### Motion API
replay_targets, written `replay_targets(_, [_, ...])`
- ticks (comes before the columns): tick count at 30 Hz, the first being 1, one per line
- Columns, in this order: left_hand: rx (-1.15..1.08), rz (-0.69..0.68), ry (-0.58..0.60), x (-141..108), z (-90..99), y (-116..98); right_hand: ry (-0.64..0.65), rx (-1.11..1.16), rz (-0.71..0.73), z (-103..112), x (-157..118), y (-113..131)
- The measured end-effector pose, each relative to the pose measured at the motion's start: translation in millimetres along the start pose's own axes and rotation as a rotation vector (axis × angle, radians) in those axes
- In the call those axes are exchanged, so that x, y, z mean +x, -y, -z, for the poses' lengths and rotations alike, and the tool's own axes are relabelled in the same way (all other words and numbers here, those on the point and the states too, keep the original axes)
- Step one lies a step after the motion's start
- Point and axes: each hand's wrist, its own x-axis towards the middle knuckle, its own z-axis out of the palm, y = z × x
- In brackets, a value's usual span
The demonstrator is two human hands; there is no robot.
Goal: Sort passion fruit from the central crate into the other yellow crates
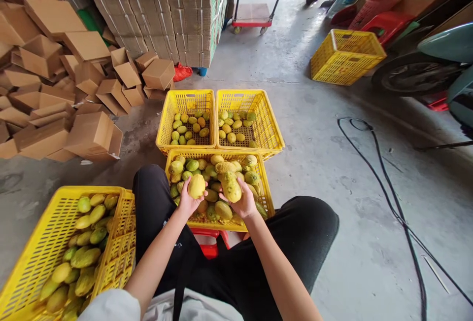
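Observation:
In my left hand (189,199) is a smooth, roundish yellow papaya (196,186), with my fingers curled around its sides. My right hand (245,201) grips a longer, lumpy yellow-green papaya (231,188) with darker marks on its skin. Both are held just above a yellow plastic crate (269,195) between my knees, which is full of green and yellow papayas (223,210). Two more crates stand directly beyond it: the far left crate (159,131) and the far right crate (271,124) each have papayas spread over part of the bottom.
To my left, another yellow crate (33,247) holds elongated papayas. Cardboard boxes (90,133) are heaped behind it, near bundled flat cardboard (166,10). On the right lie a black cable (391,188), a yellow crate (347,57) and a parked motorbike (443,50). A trolley (253,14) stands ahead.

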Motion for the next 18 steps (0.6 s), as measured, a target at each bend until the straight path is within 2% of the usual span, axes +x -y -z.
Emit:
replay_targets(9, [0.008, -0.014, 0.096, -2.3, -1.1, -0.5, -0.048, 0.046, 0.009, 1.3, 1.5, -0.7])
replay_targets(15, [-0.025, -0.007, 0.041, -0.6, -1.3, -0.4, 0.09, 0.032, 0.014, -4.8, -3.4, 1.4])
replay_targets(18, [-0.023, -0.009, 0.032, 0.5, -0.6, -1.3, 0.096, 0.001, -0.024, -1.9, -3.6, 1.8])
